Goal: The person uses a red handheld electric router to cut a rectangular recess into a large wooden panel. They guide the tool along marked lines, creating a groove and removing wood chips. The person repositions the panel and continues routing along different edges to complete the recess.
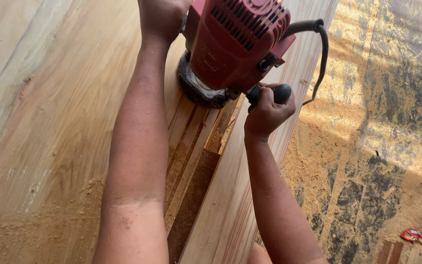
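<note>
I have both hands on the red router (235,44), which sits on the wooden board (59,107) at the far end of the stepped groove (196,151) it is cutting. My right hand (265,111) is clamped around the black knob handle (280,93) on the near right side of the machine. My left hand (161,17) grips the far left side, though what it holds is cut off at the top edge. The black cord (322,58) loops off to the right, clear of the base. To cut well, I judge I should press the base flat, keep even pressure from both hands, and feed steadily along the groove. Sawdust (45,220) lies on the near board and on the floor (382,146) to the right.
</note>
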